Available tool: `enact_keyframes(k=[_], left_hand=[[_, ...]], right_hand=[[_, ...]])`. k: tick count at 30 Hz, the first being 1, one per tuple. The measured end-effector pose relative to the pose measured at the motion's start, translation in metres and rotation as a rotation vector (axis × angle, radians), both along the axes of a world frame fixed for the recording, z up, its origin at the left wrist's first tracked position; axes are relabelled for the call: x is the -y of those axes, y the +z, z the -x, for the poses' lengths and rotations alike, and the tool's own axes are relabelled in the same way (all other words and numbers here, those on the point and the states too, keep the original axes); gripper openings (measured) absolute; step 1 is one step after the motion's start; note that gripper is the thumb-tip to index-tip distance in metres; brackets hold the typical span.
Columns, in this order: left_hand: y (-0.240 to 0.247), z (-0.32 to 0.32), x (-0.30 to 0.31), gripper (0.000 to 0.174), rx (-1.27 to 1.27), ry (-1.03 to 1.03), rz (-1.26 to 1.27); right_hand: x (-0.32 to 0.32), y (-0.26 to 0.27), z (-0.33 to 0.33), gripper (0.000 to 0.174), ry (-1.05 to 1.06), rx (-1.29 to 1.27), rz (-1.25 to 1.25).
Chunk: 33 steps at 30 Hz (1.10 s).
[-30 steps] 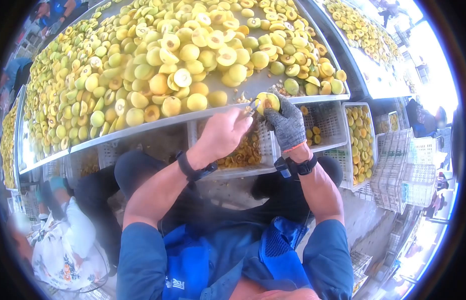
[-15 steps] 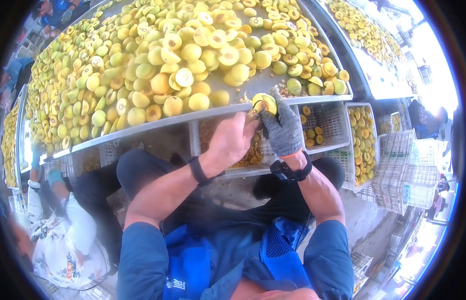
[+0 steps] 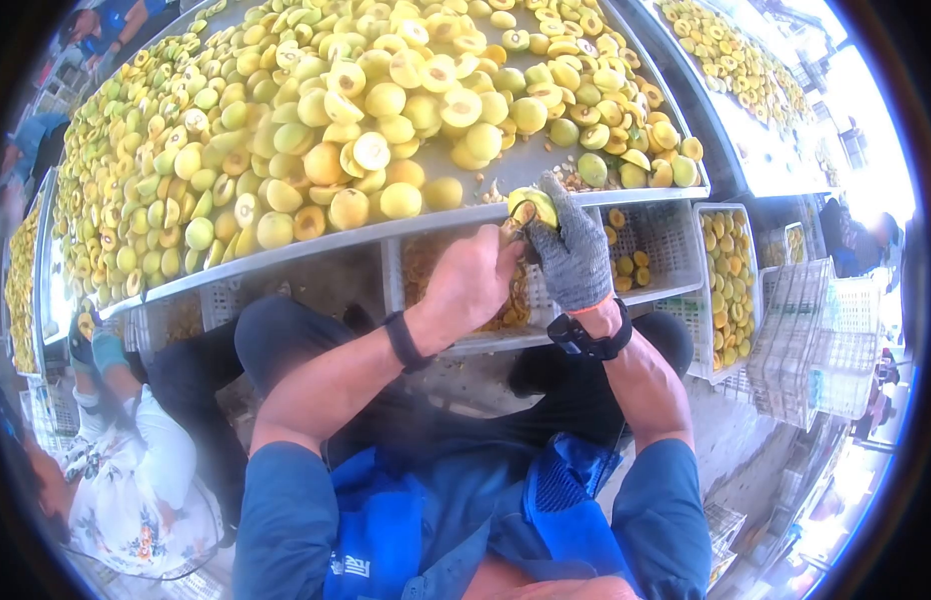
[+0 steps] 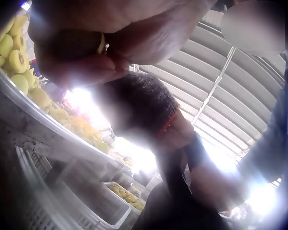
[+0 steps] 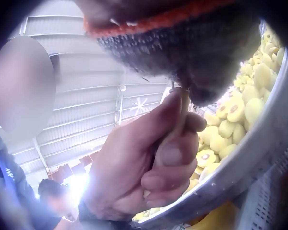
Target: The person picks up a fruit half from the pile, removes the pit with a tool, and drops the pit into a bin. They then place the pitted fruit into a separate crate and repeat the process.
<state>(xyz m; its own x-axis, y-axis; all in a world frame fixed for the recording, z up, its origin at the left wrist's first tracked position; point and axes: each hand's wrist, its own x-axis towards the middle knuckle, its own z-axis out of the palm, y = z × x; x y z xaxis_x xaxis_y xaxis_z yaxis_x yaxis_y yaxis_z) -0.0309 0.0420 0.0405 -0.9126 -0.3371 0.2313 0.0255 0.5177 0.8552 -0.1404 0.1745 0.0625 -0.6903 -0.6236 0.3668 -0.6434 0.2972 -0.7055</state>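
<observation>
Gripping a slim tool (image 5: 184, 110) in the bare left hand (image 3: 469, 283), with fingers curled round the pale handle. Holding a yellow fruit (image 3: 541, 204) in the right hand (image 3: 571, 258), clad in a grey glove with an orange cuff. Placed the fruit between both hands, by the near rim of a metal table (image 3: 286, 258). Turned with its dark middle toward the left hand and met there by the far end of the tool (mostly hidden; cannot tell how deep).

Noted on the table: a broad pile of yellow and greenish fruit (image 3: 286, 140), many cut in half, some showing brown centres. Noted below the hands: a white crate (image 3: 486, 345) with orange-brown scraps. To the right of that, a second crate (image 3: 676, 250) with a few pieces, then a third crate (image 3: 689, 320) well filled. Farther right, stacked crates (image 3: 791, 340). At far left, another person (image 3: 136, 500) in a white flowered top. Seen overhead from the left wrist: a ribbed roof (image 4: 206, 72).
</observation>
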Motion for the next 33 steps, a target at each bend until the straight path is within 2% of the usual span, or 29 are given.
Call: enact_keyframes(k=[5,8,11,12,13,16,19,22,25,28,31,33], left_hand=[[0.001,-0.002,-0.004,0.022,0.027,-0.015,-0.099],[0.013,-0.005,-0.004,0.025,0.094,-0.056,-0.184],[0.013,-0.007,0.000,0.029,0.130,-0.123,-0.163],[0.014,-0.007,0.000,0.031,0.130,-0.137,-0.166],[0.014,-0.006,0.000,0.033,0.130,-0.150,-0.171],[0.020,-0.005,0.005,0.036,0.254,-0.215,-0.348],[0.048,-0.006,0.009,0.035,0.522,-0.259,-0.723],[0.038,-0.003,0.011,0.033,0.526,-0.302,-0.891],[0.039,-0.002,0.013,0.032,0.568,-0.318,-0.955],[0.035,-0.001,0.012,0.034,0.575,-0.324,-0.964],[0.027,0.000,0.001,0.036,0.455,-0.245,-0.587],[0.021,0.000,0.003,0.037,0.386,-0.252,-0.454]], right_hand=[[-0.004,0.002,0.009,0.053,0.025,0.054,-0.080],[-0.009,0.005,0.020,0.049,0.061,0.188,-0.097],[-0.016,0.010,0.031,0.050,0.172,0.126,-0.209],[-0.016,0.012,0.032,0.051,0.202,0.050,-0.185],[-0.016,0.012,0.031,0.051,0.208,0.079,-0.168],[-0.017,0.012,0.030,0.052,0.229,0.099,-0.138],[-0.019,0.010,0.031,0.052,0.240,0.022,-0.158],[-0.020,0.011,0.031,0.052,0.245,0.043,-0.175],[-0.021,0.011,0.034,0.052,0.270,0.126,-0.149],[-0.021,0.017,0.033,0.052,0.268,0.142,-0.160],[-0.019,0.011,0.028,0.053,0.229,0.077,-0.145],[-0.017,0.010,0.021,0.053,0.163,0.022,-0.177]])
